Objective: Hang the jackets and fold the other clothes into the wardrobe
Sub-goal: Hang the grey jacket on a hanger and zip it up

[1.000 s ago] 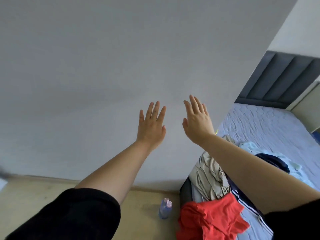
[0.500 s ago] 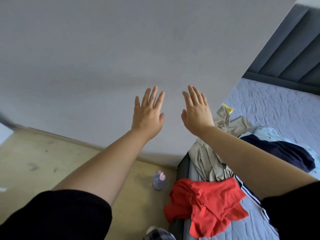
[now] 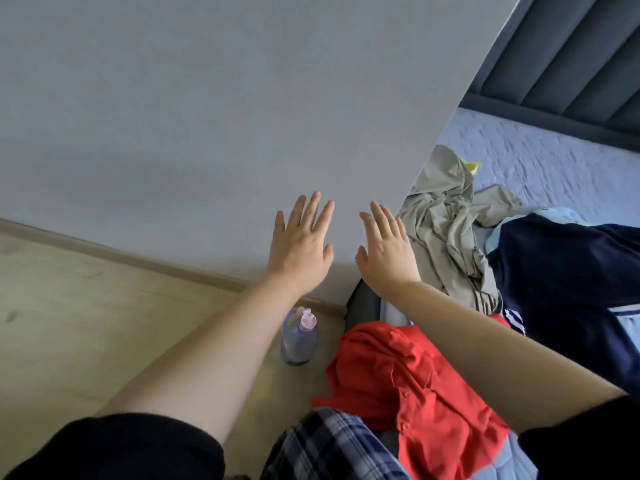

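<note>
Fingers straight and slightly spread, the left hand and right hand are reaching forward side by side, holding nothing. Beyond them, three garments are lying on the bed: a khaki one, a navy one and a red one, perhaps with a pale blue fourth underneath. One bottle is standing on the floor.

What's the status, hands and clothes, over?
Left hand and right hand open, empty. Red garment, beige garment, navy garment unfolded on bed. Nothing blocking.
</note>
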`<state>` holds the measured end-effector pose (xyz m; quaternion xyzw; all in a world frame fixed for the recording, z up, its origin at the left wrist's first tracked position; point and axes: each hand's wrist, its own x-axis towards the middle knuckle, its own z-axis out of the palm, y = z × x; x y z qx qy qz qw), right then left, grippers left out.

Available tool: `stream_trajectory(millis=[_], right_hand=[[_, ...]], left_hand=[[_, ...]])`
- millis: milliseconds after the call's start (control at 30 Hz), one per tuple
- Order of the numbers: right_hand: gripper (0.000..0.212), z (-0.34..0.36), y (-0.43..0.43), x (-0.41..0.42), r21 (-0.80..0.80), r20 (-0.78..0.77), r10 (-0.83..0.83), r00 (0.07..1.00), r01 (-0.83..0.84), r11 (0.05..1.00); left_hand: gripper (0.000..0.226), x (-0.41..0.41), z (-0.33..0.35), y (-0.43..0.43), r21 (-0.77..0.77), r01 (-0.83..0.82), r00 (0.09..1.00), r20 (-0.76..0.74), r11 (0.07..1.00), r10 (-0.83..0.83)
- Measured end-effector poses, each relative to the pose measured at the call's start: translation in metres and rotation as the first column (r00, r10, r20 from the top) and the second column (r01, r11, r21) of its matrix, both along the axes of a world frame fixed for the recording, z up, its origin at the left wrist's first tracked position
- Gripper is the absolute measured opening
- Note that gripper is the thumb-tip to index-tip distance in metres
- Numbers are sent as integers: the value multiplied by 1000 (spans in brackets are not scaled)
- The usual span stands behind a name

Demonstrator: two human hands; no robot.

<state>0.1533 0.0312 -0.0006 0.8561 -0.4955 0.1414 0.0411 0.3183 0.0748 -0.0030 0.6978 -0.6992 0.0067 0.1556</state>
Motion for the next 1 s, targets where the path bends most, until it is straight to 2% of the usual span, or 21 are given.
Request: stream_trajectory(millis=[133, 367, 567, 700, 867, 1000], right_hand=[[59, -26, 17, -37, 31, 33, -56, 998, 55, 998], [57, -27, 54, -139, 78, 53, -109, 993, 104, 992], [53, -48, 67, -215, 155, 151, -179, 972, 155, 976], [53, -82, 68, -261, 206, 97, -255, 962, 232, 951], [57, -121, 61, -313, 343, 72, -388, 919, 343, 874], [46, -151, 51, -350, 503, 45, -542, 839, 450, 738]], left_hand=[[67, -45, -27, 20, 41, -28, 999, 35, 999, 26], [65, -132, -26, 67, 57, -42, 996, 80, 997, 37], [68, -217, -44, 72, 60, 5, 1000, -19, 998, -4], [68, -269, -76, 65, 114, 13, 999, -46, 993, -7], [74, -317, -118, 59, 209, 41, 996, -88, 977, -23], [74, -328, -160, 63, 309, 72, 995, -91, 948, -46]])
